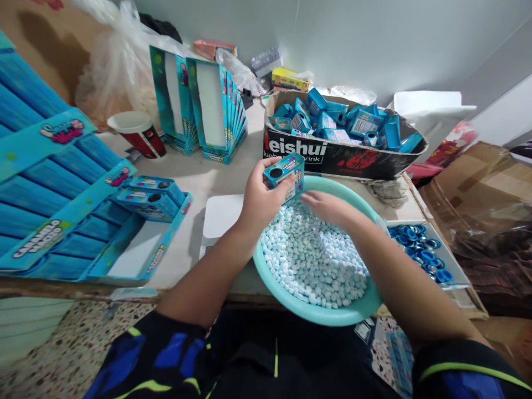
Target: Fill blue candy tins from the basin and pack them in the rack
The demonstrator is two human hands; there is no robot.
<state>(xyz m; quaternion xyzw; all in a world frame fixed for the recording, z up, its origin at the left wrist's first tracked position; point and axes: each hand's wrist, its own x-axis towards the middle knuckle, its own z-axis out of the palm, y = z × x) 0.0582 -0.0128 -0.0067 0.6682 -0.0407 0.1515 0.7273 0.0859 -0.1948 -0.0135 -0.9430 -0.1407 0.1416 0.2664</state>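
1. my left hand [266,191] grasps a box [296,162] above the far edge of the basin [320,317].
2. my right hand [323,205] is just beside the box, over the pellets [307,260]; i cannot tell whether it holds any.
3. a carton [341,163] stands behind, on the worktop [187,180].

The left hand [266,191] curls in a grip above the far-left rim of the basin [328,317]; the right hand [326,206] bends inward over the basin, palm hidden.
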